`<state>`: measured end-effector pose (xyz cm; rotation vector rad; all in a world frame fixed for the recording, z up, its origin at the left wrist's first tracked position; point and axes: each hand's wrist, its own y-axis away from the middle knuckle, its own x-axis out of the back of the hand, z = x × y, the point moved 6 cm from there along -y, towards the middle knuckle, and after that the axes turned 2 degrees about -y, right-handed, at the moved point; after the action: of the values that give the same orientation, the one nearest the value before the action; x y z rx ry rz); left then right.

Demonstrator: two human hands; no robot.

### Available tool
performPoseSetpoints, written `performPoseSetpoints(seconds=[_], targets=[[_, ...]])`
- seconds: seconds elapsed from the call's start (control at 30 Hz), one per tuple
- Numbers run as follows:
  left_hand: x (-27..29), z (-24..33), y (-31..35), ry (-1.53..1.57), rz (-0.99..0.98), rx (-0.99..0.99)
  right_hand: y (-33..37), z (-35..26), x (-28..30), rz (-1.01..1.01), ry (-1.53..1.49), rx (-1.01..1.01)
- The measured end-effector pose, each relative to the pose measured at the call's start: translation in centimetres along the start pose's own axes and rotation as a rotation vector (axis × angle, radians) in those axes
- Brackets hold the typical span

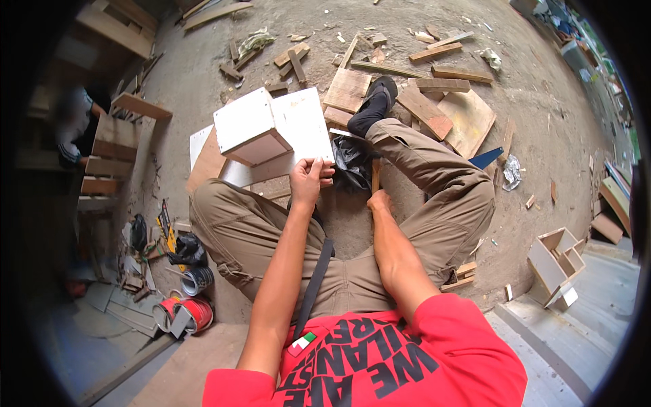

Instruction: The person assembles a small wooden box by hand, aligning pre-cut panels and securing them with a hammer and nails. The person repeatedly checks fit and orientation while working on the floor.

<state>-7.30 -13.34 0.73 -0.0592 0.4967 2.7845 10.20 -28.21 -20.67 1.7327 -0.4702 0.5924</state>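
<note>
My left hand is closed in a pinch at the near edge of a white board. Anything between its fingertips is too small to make out. On that board rests a white box-shaped wooden piece, tilted toward the left. In my right hand, between my knees, is a hammer held by its wooden handle; its head is hard to make out. A black plastic bag lies just left of the handle, beyond my left fingers.
Wood offcuts litter the ground around my foot, near a blue saw blade. Red paint cans stand at left, and a small compartmented wooden box at right. Another person is at far left beside wooden boards.
</note>
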Motion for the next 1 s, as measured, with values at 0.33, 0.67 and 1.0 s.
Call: performPoseSetpoints(seconds=[0.33, 0.67, 1.0], targets=[[-1.1, 3.2, 0.7, 0.111, -0.088, -0.079, 5.6, -4.5, 3.3, 0.092, -0.481, 0.026], [2.6, 15.7, 3.6, 0.014, -0.128, -0.4, 23.8, -6.7, 3.9, -0.585, -1.109, 0.364], [7.1, 19.8, -1.4, -0.681, 0.105, -0.727, 20.8, -6.9, 5.8, -0.622, -1.192, 0.31]])
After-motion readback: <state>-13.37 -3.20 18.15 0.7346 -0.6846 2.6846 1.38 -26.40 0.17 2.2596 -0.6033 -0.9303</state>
